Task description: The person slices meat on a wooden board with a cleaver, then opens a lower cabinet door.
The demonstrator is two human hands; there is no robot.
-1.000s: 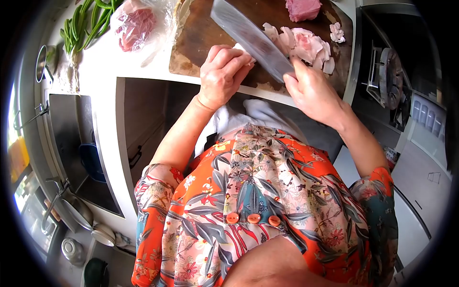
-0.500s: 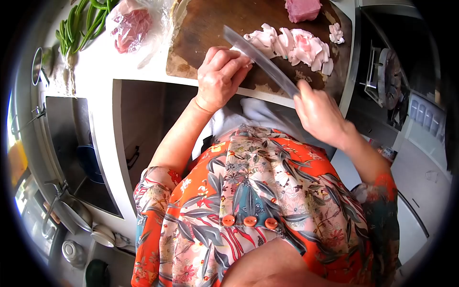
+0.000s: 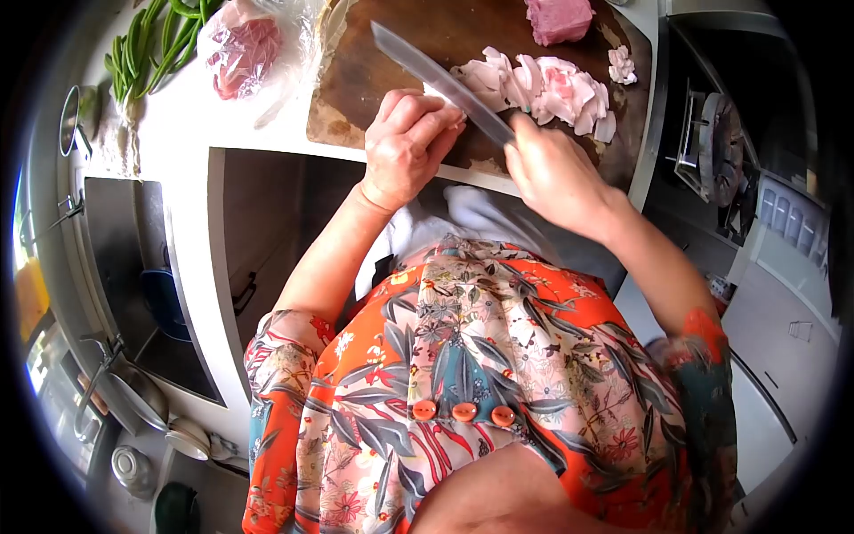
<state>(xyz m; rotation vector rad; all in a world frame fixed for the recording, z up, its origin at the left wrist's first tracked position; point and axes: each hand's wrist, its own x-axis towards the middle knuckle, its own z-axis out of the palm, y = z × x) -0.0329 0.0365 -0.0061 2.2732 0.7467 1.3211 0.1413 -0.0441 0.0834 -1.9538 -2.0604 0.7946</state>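
Note:
My right hand (image 3: 562,173) is closed round the handle of a large kitchen knife (image 3: 442,82), whose blade points up and to the left. Just left of the blade, my left hand (image 3: 409,142), fingers curled, presses a piece of pale meat (image 3: 434,93) onto the wooden cutting board (image 3: 365,53); most of that piece is hidden by the fingers and blade. Right of the knife lies a row of pale pink meat slices (image 3: 560,87). A pink block of meat (image 3: 559,20) and a small heap of bits (image 3: 622,66) rest farther back on the board.
Meat in a clear plastic bag (image 3: 242,53) and green onions (image 3: 142,53) lie on the white counter (image 3: 178,125) to the left. A sink (image 3: 133,240) is set in at the left, with a pan (image 3: 140,396) beyond it. An open cabinet space (image 3: 267,222) is below.
My right hand and the knife have moved left and slightly up, the blade sliding farther over the board. My left hand stays almost in place.

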